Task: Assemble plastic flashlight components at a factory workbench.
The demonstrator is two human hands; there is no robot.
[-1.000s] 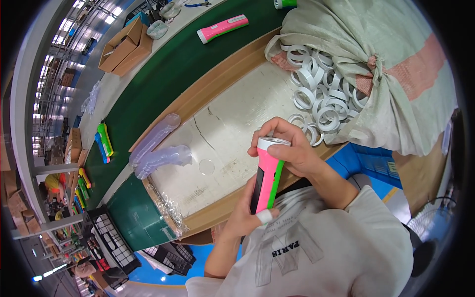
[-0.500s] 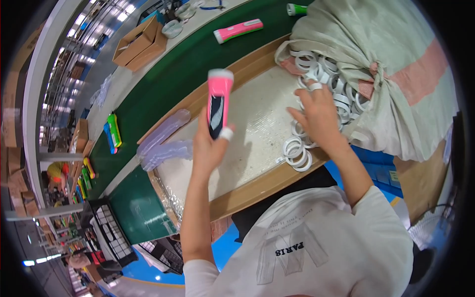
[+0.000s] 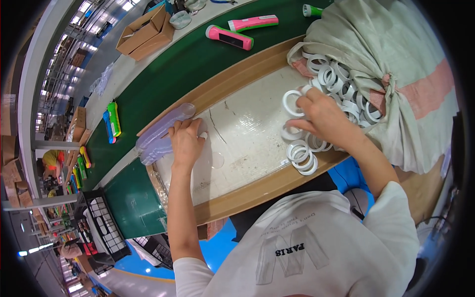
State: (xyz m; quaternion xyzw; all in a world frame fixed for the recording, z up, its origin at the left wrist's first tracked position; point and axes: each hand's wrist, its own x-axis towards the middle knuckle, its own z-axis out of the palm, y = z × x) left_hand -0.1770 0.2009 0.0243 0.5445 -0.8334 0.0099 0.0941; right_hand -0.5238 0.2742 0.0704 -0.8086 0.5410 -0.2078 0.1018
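My left hand (image 3: 187,141) lies on the white tray (image 3: 242,148), its fingertips touching a stack of clear plastic discs in a sleeve (image 3: 161,133); it holds nothing. A white plastic ring (image 3: 293,102) is pinched in my right hand (image 3: 321,116) at the edge of a pile of white rings (image 3: 341,84) spilling from a beige cloth sack (image 3: 396,59). Several loose rings (image 3: 303,156) lie on the tray just below that hand. A single clear disc (image 3: 216,160) lies between my hands. A pink flashlight (image 3: 230,38) rests on the green belt (image 3: 163,84) beyond the tray.
A second pink flashlight (image 3: 253,22) lies farther along the belt, and green and blue ones (image 3: 112,123) lie to the left. Cardboard boxes (image 3: 146,30) stand past the belt. A black crate (image 3: 106,225) sits at lower left. The tray has a brown cardboard rim (image 3: 277,183).
The pink flashlight held in both hands went up in my left hand and now lies on the belt. My left hand dropped to the clear discs; my right took a ring.
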